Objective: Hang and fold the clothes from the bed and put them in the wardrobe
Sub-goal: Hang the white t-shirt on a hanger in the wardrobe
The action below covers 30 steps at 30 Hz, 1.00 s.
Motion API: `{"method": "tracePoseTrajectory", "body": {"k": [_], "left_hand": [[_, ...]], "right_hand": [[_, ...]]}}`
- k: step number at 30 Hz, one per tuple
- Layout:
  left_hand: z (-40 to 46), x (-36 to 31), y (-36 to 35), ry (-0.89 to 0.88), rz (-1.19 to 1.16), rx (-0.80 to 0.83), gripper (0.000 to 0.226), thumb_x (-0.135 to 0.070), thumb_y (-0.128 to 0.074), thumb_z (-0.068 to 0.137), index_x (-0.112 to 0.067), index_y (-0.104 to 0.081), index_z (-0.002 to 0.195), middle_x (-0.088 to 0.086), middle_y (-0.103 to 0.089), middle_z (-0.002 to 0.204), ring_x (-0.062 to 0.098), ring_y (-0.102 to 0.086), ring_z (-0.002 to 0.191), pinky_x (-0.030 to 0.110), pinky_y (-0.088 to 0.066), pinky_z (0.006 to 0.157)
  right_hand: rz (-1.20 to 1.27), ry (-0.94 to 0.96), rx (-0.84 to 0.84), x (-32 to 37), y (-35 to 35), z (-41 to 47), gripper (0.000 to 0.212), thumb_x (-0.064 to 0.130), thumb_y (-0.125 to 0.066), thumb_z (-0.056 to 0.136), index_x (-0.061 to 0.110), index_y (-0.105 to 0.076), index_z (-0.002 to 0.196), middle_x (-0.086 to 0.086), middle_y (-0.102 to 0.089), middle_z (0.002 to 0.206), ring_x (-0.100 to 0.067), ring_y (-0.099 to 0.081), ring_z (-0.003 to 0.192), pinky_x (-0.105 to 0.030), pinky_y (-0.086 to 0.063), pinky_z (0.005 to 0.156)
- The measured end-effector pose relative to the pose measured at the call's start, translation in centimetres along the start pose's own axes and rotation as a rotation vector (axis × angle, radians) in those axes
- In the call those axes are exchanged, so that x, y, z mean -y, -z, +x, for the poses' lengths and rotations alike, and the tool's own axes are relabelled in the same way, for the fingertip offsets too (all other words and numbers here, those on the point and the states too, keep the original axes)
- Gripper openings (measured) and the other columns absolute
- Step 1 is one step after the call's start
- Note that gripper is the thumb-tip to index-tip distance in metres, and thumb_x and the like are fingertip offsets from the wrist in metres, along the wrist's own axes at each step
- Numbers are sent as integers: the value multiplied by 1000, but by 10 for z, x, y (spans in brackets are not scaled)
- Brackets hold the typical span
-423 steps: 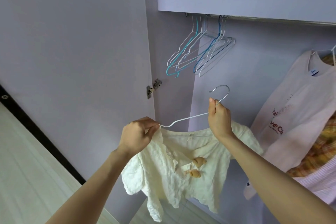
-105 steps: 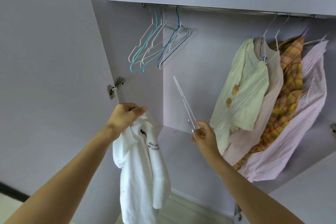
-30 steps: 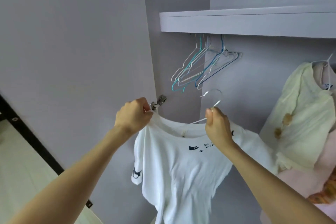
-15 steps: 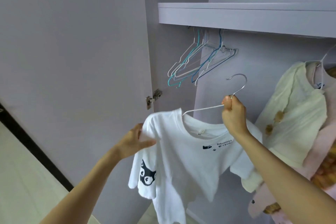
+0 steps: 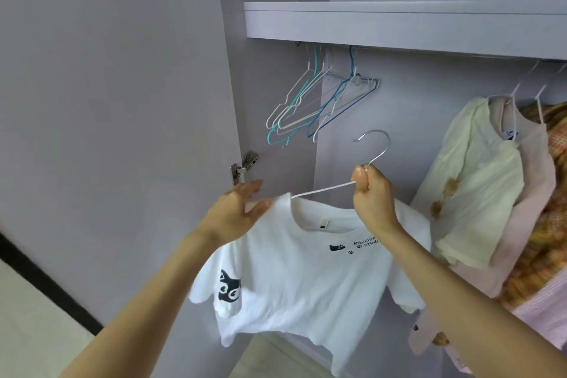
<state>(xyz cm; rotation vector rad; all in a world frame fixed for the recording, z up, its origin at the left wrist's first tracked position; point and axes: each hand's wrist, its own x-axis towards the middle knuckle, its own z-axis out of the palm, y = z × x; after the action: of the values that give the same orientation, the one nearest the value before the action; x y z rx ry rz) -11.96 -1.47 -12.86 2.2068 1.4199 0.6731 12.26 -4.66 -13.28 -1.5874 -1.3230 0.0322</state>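
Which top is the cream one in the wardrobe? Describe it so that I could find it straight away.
Look under the wardrobe shelf, at the row of clothes hanging at the right. The cream top is the leftmost of them, in front of the pale pink shirt. It alone has two brown toggles down its front.

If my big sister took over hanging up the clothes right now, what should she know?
Right hand grips the white hanger at the base of its hook. Left hand has fairly straight fingers touching the shoulder of the white T-shirt, smoothing it.
The T-shirt is already on the hanger, held in front of the open wardrobe, not yet on the rail.
Done: cream top, pink top and others hang at the right. Spare empty hangers hang at the left.
Left: hook this hanger on the rail. The bed is out of view, so I cannot tell what remains there.
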Motion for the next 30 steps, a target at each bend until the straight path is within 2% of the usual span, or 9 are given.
{"method": "tracePoseTrajectory", "body": {"k": [5, 8, 10, 13, 15, 19, 21, 26, 30], "left_hand": [[4, -7, -23, -110, 305, -20, 27, -37, -43, 97, -22, -62, 109, 3, -68, 99, 33, -58, 96, 32, -42, 74], [5, -2, -32, -189, 270, -182, 22, -25, -47, 97, -15, -66, 102, 4, -70, 96, 35, -61, 87, 32, -38, 75], [8, 2, -33, -259, 248, -273, 20, -15, -50, 96, -7, -68, 95, 8, -71, 87, 35, -64, 75, 34, -37, 76], [14, 9, -26, -304, 255, -351, 25, -16, -47, 88, -3, -68, 84, 11, -67, 68, 34, -63, 59, 40, -42, 71], [19, 11, -19, -303, 254, -376, 25, -16, -47, 86, -3, -69, 85, 11, -68, 68, 33, -64, 59, 42, -43, 71], [26, 17, -11, -313, 242, -421, 23, -16, -49, 86, -4, -69, 84, 11, -69, 69, 33, -65, 60, 43, -43, 70], [28, 23, -10, -304, 247, -437, 20, -13, -52, 87, -5, -69, 85, 10, -69, 71, 33, -65, 62, 43, -42, 70], [33, 43, -5, -172, 228, -436, 12, -6, -57, 90, -6, -69, 92, 11, -68, 79, 35, -63, 78, 38, -29, 72], [38, 40, -9, -188, 168, -413, 11, -3, -58, 89, -5, -69, 88, 11, -68, 76, 35, -63, 75, 37, -29, 74]], "right_hand": [[20, 21, 85, 12, 4, -5, 29, 8, -42, 97, -11, -54, 79, -22, -56, 73, -32, -48, 69, -34, -29, 65], [164, 9, 160, 4, 22, -9, 14, 7, -50, 94, -2, -61, 93, -8, -63, 84, -23, -56, 74, -16, -39, 68], [146, -20, 165, -14, 39, -14, 22, 2, -47, 94, 6, -59, 113, -4, -63, 100, -18, -59, 92, -6, -39, 76], [-149, -138, 145, -60, 62, -15, 46, -13, -39, 86, 3, -48, 129, -15, -55, 122, -32, -48, 117, -26, -35, 97], [-313, -319, 197, -86, 71, -13, 41, -7, -38, 86, 5, -45, 125, -17, -49, 119, -36, -42, 117, -39, -35, 95], [-324, -491, 315, -100, 65, -6, 10, 11, -40, 96, 5, -48, 98, -17, -55, 102, -36, -52, 106, -39, -40, 83], [-347, -501, 292, -102, 59, -1, 21, 15, -42, 97, 9, -43, 77, -16, -53, 88, -37, -55, 97, -37, -40, 75], [-351, -543, -29, -102, 65, 4, 19, 5, -39, 95, -4, -56, 96, -28, -60, 100, -43, -55, 97, -38, -38, 72], [-537, -494, 158, -97, 68, -5, 25, 3, -43, 87, 5, -57, 108, -19, -55, 118, -37, -53, 105, -40, -45, 81]]}}
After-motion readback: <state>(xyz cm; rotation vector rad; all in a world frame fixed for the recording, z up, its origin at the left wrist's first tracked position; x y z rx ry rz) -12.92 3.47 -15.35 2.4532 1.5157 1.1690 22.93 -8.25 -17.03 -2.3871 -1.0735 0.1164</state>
